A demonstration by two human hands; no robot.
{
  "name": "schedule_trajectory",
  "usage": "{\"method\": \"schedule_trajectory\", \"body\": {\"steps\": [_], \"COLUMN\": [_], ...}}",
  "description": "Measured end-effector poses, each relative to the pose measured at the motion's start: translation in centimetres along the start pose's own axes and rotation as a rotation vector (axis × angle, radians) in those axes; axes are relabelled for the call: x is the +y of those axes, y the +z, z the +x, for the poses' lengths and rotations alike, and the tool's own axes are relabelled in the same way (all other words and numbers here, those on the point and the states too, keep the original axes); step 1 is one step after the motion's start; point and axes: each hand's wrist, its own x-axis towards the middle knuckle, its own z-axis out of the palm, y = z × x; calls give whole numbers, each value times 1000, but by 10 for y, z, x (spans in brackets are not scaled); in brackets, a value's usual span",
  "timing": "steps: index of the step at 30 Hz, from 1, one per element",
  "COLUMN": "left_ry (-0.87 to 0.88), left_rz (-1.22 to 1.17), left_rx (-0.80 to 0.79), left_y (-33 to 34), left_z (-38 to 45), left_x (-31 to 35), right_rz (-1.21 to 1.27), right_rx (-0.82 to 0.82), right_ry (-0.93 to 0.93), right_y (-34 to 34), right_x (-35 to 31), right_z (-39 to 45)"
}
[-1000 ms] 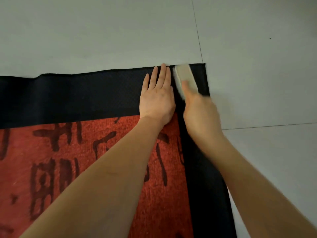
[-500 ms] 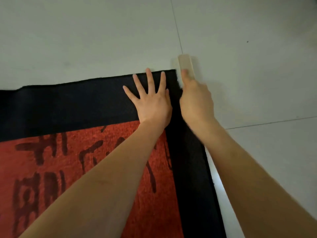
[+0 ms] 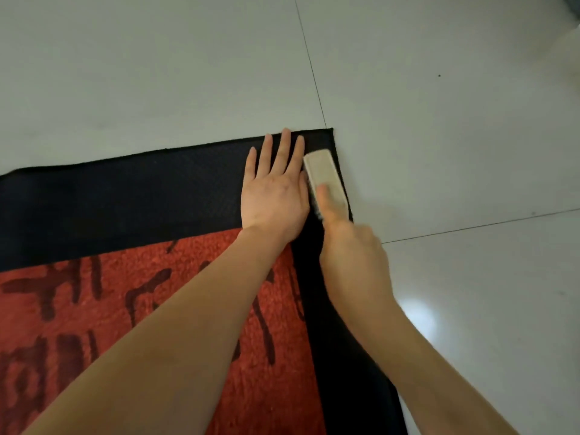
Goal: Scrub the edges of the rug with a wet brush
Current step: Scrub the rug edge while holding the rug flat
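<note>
A rug [image 3: 131,199] lies flat on a pale tiled floor [image 3: 439,136], its far right corner near the middle of the view. It has a wide black border around a red field marked with dark strokes.

The left hand [image 3: 273,193] lies palm down on the black border close to that corner. Its fingers [image 3: 284,152] are straight and slightly spread, pressing on the rug and grasping nothing; the tips reach almost to the rug's far edge.

Just to the right of it, the brush [image 3: 324,174] sits on the narrow black strip along the rug's right edge. It is a pale, oblong block, lying lengthwise along that edge with its far end a little short of the corner. Its left side is touching or all but touching the left hand's outermost finger.

The right hand [image 3: 351,255] holds the brush from the near end. One finger of it [image 3: 328,202] lies extended along the brush's top, its tip about halfway up the block. The other fingers are curled about the near end, though they are blurred and how they lie there cannot be told. Pale bristles show under the brush's left side, beside the left hand's palm.

Both forearms reach in from the bottom of the view, the left one crossing the red field, the right one along the rug's right border.
</note>
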Motion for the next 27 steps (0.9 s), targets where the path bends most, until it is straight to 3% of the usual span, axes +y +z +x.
{"method": "schedule_trajectory", "body": {"steps": [5,10,16,21,27], "left_ry": [-9,-35,-103,-89,-89], "left_rz": [3,12,9,30,-7], "left_rx": [-24,-17,-1,1,-45], "left_y": [-1,-1,3,1,-9], "left_z": [2,-2,-1,-4,-13], "left_x": [0,4,10,10,13], "right_rz": [110,37,101,19,95], "right_rx": [86,11,101,-2,112], "right_ry": [32,51,13,17,5], "right_y": [-9,-2,-6,3,-5], "right_x": [-11,7,0,18,4], "right_z": [75,-8,67,-33,48]}}
